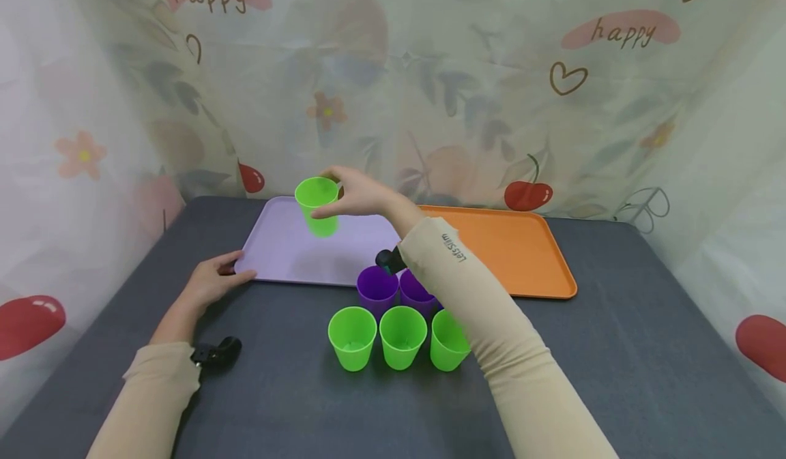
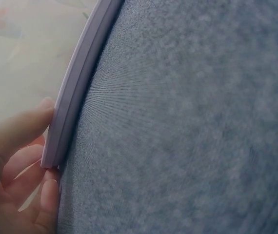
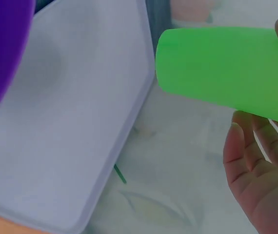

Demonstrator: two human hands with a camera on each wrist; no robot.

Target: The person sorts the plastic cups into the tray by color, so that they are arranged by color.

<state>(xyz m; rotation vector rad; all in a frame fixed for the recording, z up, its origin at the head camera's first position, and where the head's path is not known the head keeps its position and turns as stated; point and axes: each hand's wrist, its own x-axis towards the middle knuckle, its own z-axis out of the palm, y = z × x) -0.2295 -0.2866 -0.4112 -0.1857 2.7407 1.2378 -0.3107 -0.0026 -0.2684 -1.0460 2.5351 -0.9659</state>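
Observation:
My right hand [image 1: 365, 193] grips a bright green cup [image 1: 321, 217] near its rim, thumb on one side and fingers on the other. It holds the cup upright above the lavender tray [image 1: 288, 254]; in the right wrist view the green cup [image 3: 217, 68] stands apart from the tray's surface. At the tray's front left corner, my left hand [image 1: 211, 283] holds the edge. The left wrist view shows the thumb against the rim [image 2: 68, 105] and fingers curled about the corner.
Two purple cups [image 1: 376, 294] stand by the lavender tray's front edge, one partly behind the right sleeve. Before them, three green cups [image 1: 402, 339] stand in a row. An orange tray [image 1: 528, 261] lies at the right. A patterned curtain [image 1: 430, 104] hangs behind the dark table [image 1: 276, 404].

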